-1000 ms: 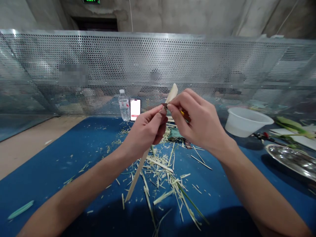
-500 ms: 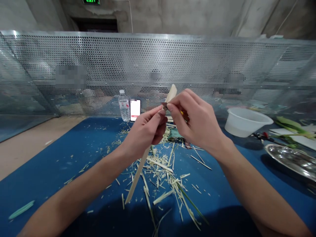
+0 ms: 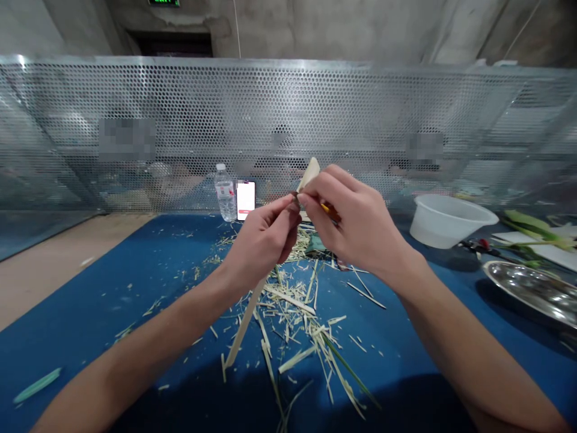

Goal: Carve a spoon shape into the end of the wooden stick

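My left hand [image 3: 265, 237] is closed around a long pale plant strip [image 3: 246, 322], which slants from the mat up past my fingers to a wider, blunt top end. Thumb and forefinger of my right hand [image 3: 356, 219] pinch at the strip just above the left fingertips. Between the two hands' fingertips shows a small dark brown piece [image 3: 295, 195], too small to identify. Inside the curled right fingers a yellow object [image 3: 331, 211] is partly visible; its kind is hidden. Beneath both hands lie scattered pale shavings and thin strips [image 3: 293, 300].
A water bottle [image 3: 225, 195] and an upright phone [image 3: 246, 201] stand by the perforated metal screen [image 3: 189, 108]. On the right are a white plastic bowl [image 3: 433, 225], a shiny metal tray [image 3: 493, 270] and green leaves [image 3: 527, 222]. A turquoise piece [image 3: 36, 385] lies at left on the blue mat [image 3: 112, 288].
Both hands have shifted very slightly left, keeping the strip between them. The right fingertips have moved a little down along it, covering more of the dark piece.
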Tool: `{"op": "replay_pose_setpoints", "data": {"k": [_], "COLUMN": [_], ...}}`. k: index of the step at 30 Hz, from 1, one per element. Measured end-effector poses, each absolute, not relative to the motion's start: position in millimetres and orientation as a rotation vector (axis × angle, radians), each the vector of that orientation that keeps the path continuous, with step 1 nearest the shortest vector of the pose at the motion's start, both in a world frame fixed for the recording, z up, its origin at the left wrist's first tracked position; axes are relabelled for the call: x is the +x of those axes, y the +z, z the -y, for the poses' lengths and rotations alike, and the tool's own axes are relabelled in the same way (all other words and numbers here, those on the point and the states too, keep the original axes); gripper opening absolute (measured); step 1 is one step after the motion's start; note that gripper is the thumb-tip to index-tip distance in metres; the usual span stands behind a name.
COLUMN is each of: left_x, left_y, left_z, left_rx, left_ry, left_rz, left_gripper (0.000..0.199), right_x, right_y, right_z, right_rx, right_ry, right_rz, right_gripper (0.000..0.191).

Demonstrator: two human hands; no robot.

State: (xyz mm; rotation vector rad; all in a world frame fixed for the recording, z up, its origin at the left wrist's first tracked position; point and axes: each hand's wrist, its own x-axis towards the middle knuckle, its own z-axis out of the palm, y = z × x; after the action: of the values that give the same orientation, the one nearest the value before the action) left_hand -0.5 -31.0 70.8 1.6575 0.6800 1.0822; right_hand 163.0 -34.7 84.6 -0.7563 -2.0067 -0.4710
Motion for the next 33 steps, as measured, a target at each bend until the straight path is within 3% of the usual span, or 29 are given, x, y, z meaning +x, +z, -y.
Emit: {"op": "replay_pose_setpoints", "data": {"k": [15,24,33], "left_x": [4.0,1.5,1.2], "left_y": [67.7,73.7,72.4], "left_z": [28.7,28.5,23.0], "left_rx": [1.686,1.418,1.281], "left_ry": [1.117,1.062,1.060], "left_rz": [-0.749,-0.620,-0.518], "left_gripper": [0.031,0.019,0.032], "right_x": [165.3,168.9,169.9], "right_y": [86.7,91.0,90.1], "right_z": [31.6,35.8,38.8], "right_rx": [-0.806,-0.776,-0.719], "right_ry": [-0.300,-0.104,-0.392], "right_rz": [2.037,1.855,1.919], "right_gripper": [0.017,0.016,0.006]}}
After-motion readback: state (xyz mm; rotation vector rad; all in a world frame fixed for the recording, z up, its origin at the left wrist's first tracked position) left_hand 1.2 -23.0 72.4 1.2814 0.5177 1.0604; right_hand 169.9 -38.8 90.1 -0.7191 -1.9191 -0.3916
